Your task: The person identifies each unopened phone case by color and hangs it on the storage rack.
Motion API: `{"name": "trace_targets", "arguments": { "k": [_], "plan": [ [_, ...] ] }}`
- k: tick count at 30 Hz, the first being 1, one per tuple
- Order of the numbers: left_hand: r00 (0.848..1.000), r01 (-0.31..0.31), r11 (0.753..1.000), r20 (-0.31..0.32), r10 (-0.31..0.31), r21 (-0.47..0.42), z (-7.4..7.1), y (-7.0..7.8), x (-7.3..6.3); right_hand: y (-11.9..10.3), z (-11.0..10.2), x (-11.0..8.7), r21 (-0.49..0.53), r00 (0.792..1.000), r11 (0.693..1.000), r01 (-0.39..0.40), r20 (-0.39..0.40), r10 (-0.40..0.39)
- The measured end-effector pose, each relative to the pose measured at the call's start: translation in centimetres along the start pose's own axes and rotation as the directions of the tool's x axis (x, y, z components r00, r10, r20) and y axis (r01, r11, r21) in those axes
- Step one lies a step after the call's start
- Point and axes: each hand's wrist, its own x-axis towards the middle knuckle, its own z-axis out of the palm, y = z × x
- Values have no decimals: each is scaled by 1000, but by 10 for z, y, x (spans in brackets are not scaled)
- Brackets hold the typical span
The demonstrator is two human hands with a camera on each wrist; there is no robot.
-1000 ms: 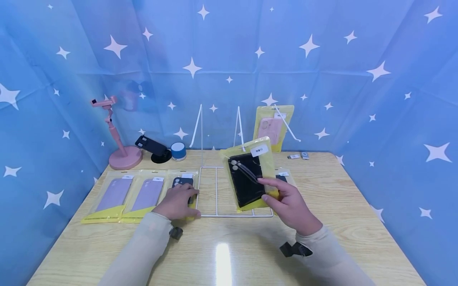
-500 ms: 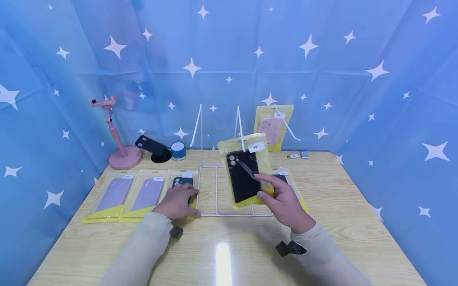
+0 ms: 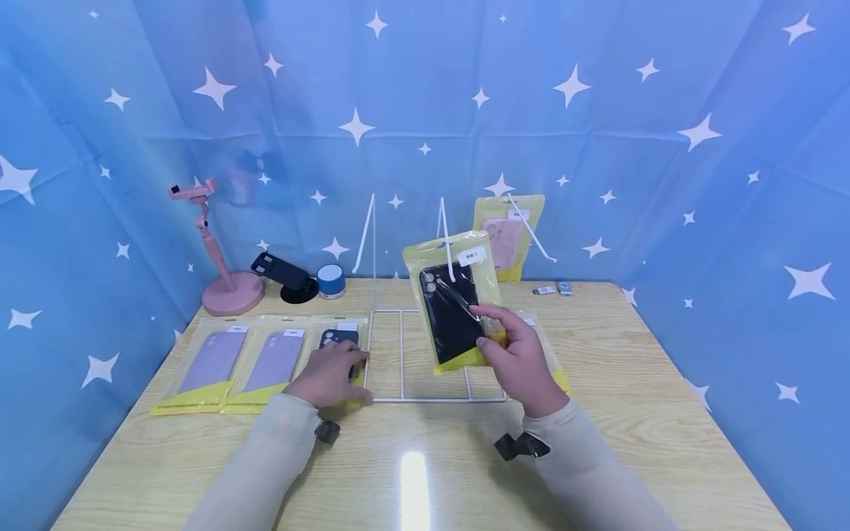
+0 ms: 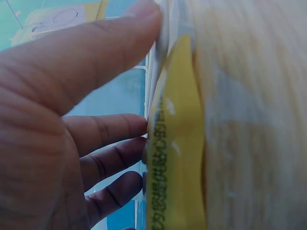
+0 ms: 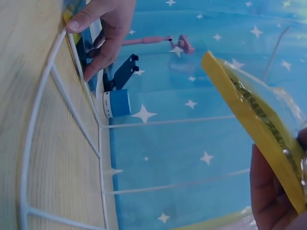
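Observation:
My right hand (image 3: 524, 365) pinches the lower right edge of a packaged black phone case (image 3: 446, 324), thumb in front, and holds it tilted above the table. Its clear-and-yellow pouch is at the rack's middle hook (image 3: 447, 240), whose tip shows in front of the pouch. Whether the hook passes through the hanging hole, I cannot tell. My left hand (image 3: 328, 375) rests on a packaged dark phone case (image 3: 339, 337) lying beside the rack base. In the left wrist view, its fingertips touch the side of that pouch (image 4: 180, 124), with the fingers fairly straight.
The white wire rack (image 3: 401, 354) stands mid-table; a packaged pink case (image 3: 505, 236) hangs on its right hook. Two packaged purple cases (image 3: 212, 361) lie left. Another pouch (image 3: 550, 354) lies partly hidden behind my right hand. A pink stand (image 3: 232, 293) and blue speaker (image 3: 330, 282) stand behind.
My right hand has lifted the packaged black phone case upward and slightly left, toward the middle hook. The left hand has stayed where it was.

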Motion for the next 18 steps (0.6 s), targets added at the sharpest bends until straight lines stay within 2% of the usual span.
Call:
{"name": "trace_targets", "arguments": {
  "k": [4, 8, 11, 18],
  "plan": [
    [1000, -1, 1000, -3, 1, -11, 0, 0, 0, -2, 4, 7, 18, 999, 999, -33, -34, 34],
    [1000, -6, 1000, -9, 5, -14, 1, 1, 0, -4, 7, 15, 51, 993, 993, -107, -35, 108],
    [1000, -8, 1000, -11, 8, -6, 1, 0, 0, -4, 9, 20, 73, 990, 988, -134, -21, 136],
    [1000, 5, 1000, -6, -5, -4, 2, 0, 0, 6, 10, 23, 81, 992, 990, -118, 56, 114]
  ]
}}
